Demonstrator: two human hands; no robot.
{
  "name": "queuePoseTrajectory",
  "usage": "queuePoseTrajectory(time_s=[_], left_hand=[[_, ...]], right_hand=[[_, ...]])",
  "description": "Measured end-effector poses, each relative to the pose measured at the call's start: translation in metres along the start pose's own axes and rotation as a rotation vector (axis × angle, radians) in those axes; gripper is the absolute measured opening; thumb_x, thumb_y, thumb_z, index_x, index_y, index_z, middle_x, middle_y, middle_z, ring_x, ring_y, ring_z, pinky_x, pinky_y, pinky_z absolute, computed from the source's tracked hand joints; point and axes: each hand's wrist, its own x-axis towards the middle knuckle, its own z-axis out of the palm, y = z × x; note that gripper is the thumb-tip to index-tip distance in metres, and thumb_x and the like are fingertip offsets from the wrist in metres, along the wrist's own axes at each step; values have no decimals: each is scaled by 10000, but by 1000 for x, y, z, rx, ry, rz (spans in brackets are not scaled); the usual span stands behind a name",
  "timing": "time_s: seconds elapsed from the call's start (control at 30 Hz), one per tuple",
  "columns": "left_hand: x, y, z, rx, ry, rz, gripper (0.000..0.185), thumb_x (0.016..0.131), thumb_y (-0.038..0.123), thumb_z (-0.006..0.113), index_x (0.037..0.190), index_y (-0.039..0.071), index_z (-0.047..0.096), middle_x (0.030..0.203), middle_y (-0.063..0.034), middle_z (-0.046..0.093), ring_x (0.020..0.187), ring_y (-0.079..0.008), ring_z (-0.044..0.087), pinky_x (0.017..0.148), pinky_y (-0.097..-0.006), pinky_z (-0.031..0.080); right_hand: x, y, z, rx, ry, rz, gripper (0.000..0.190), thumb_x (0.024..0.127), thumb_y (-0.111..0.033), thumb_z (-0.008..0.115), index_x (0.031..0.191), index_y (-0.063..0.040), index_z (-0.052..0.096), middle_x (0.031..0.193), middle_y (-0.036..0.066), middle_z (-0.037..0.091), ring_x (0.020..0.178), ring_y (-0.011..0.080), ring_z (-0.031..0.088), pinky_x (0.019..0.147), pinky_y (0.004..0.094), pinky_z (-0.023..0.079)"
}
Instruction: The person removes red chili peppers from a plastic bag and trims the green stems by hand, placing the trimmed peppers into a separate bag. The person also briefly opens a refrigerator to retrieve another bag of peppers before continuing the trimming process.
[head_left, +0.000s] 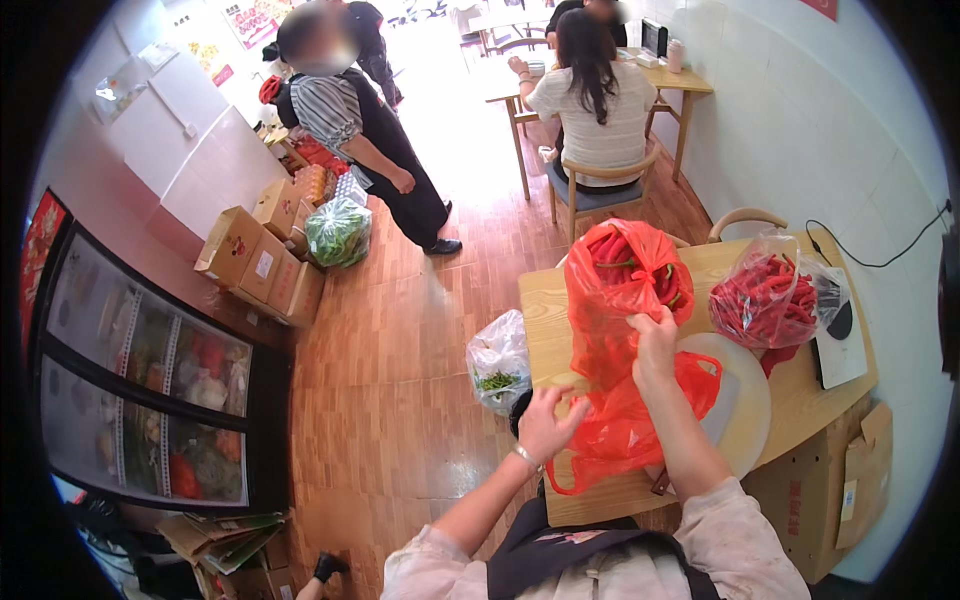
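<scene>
My right hand (654, 337) grips the gathered plastic of a red plastic bag (592, 292) full of long red chili peppers (613, 251), on the wooden table (544, 300). My left hand (549, 424) is beside a second, slack red plastic bag (622, 435) with loop handles; its fingers are apart, and I cannot tell whether they touch the plastic. Under the slack bag is a round white cutting board (750, 367). A brown handle (661, 481) sticks out near the board's lower edge. To the right, a clear plastic bag (761, 292) holds more red chilies.
A white flat device (840, 352) lies at the table's right side. On the floor are a clear bag of greens (499, 375), another bag of greens (339, 232) and cardboard boxes (262, 262). A glass-door fridge (150, 375) is at left. One person stands; others sit at a far table.
</scene>
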Motion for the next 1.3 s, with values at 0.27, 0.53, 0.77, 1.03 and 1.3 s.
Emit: queuePoseTrajectory(time_s=[0.27,0.53,0.77,1.03,1.3], left_hand=[[125,17,56,-746,100,126,742,987,390,613,1511,-43,316,1455,-259,471,1342,-361,461,1118,-417,361],[140,50,104,-584,108,242,769,989,226,640,1572,-11,199,1491,-195,435,1296,-271,492,1095,-380,387],[130,65,87,-495,-1,139,683,940,51,629,1541,-6,311,1410,-129,506,1184,-206,571,996,-348,471],[91,268,160,152,462,722,354,882,30,628,1232,-16,615,1230,-167,624,1214,-326,551,1076,-426,395],[218,397,367,-42,-98,259,275,964,242,646,1022,-22,700,839,-105,698,797,-190,645,759,-316,507]], right_hand=[[-11,29,-35,-485,-148,-261,381,834,-66,727,1177,-13,569,1046,85,699,943,188,652,860,350,534],[-63,-41,-154,-860,-291,-199,398,853,-192,692,1215,-54,598,1001,150,579,914,307,608,821,395,508],[12,-87,-386,-788,301,-348,337,868,-166,688,1162,-11,635,1118,145,602,1021,245,622,897,378,507],[170,-203,-504,-979,511,-601,420,851,-230,703,1180,21,630,1127,211,642,1081,327,606,926,423,498],[214,-250,-486,-434,-203,-234,209,945,-185,630,957,23,646,871,69,651,812,118,566,785,292,491]])
